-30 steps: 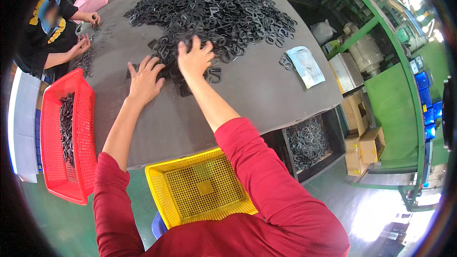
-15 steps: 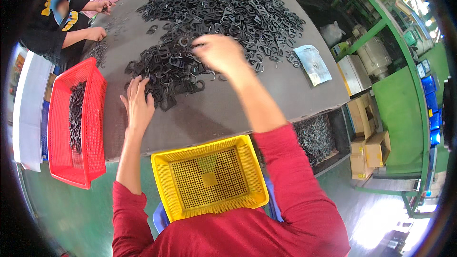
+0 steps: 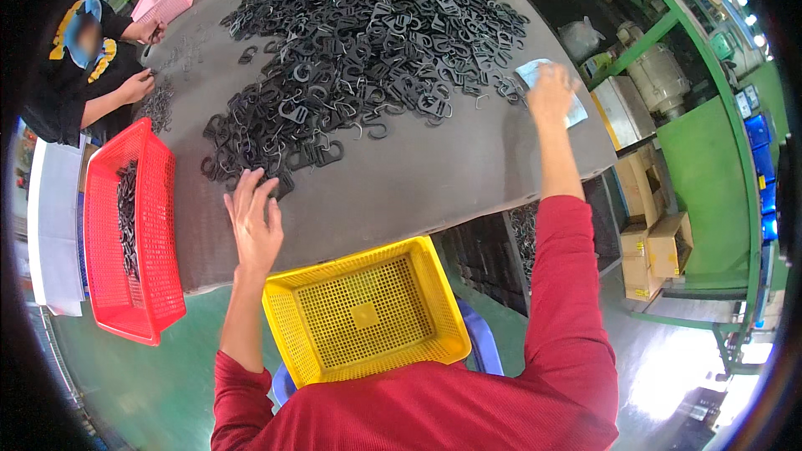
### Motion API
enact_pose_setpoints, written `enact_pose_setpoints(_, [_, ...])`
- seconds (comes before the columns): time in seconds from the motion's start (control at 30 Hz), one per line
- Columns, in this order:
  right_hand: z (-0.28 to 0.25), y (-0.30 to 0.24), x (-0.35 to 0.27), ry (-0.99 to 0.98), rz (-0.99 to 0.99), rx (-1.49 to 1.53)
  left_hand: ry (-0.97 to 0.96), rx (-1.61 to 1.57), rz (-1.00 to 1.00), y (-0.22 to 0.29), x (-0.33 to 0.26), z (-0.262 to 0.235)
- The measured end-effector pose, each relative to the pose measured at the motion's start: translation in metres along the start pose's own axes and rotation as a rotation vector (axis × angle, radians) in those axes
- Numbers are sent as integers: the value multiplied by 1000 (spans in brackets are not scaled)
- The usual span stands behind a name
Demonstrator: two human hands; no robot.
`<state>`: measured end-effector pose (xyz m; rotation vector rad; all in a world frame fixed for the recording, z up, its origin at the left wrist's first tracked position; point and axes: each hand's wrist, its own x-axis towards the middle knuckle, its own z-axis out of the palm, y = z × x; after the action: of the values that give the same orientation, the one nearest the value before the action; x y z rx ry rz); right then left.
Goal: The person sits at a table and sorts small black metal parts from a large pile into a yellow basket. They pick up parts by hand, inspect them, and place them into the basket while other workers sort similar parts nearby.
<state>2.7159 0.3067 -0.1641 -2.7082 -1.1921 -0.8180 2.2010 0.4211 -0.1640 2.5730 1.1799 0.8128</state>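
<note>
A large pile of black plastic hooks and buckles (image 3: 393, 42), with thin metal hooks among them, is spread over the grey table (image 3: 401, 175). My left hand (image 3: 256, 221) is at the pile's near left edge, fingers spread and touching or just above the nearest pieces. It holds nothing that I can see. Over at the right edge of the table, my right hand (image 3: 551, 98) is on or just over a pale blue flat packet (image 3: 576, 113), covering much of it. Its fingers are blurred, so their grip is unclear.
A yellow basket (image 3: 280, 301) stands right before me, below the table edge. To the left is a red basket (image 3: 159, 284) holding black pieces. Across the left side, a co-worker's hands (image 3: 136, 86) are near small metal pieces (image 3: 156, 104). Cardboard boxes (image 3: 639, 259) stand at right.
My right hand has moved from above the pile rightward to the pale blue packet. My left hand has shifted slightly toward me and stays by the pile's near left edge.
</note>
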Motion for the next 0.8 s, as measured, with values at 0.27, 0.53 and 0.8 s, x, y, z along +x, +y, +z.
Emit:
enact_pose_setpoints(0.27, [6, -130, -67, -42, -50, 560, -28, -78, 40, 24, -4, 9])
enact_pose_setpoints(0.53, [25, -78, -21, -76, 94, 722, -62, -176, 225, 66, 26, 26])
enact_pose_setpoints(0.8, [-40, -147, -99, -141, -150, 998, -107, -183, 476, 121, 96, 117])
